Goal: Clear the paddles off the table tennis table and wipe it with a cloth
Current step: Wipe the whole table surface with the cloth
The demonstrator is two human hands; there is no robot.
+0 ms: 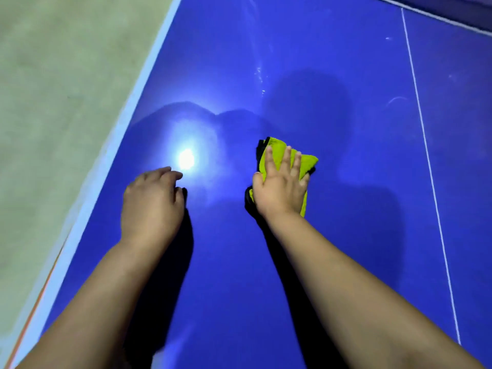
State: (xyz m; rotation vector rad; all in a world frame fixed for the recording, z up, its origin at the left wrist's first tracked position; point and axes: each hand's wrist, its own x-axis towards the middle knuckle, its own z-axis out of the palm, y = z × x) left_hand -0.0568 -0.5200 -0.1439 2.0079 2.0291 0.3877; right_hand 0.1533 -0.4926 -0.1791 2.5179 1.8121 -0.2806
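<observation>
A folded yellow-green cloth with a dark edge lies on the blue table tennis table. My right hand presses flat on the cloth with straight, spread fingers. My left hand rests on the bare table surface to the left, fingers loosely bent, holding nothing. No paddle is in view.
The table's white left edge line runs diagonally, with grey-green floor beyond it. A thin white centre line crosses the surface on the right. A lamp's bright reflection glares between my hands.
</observation>
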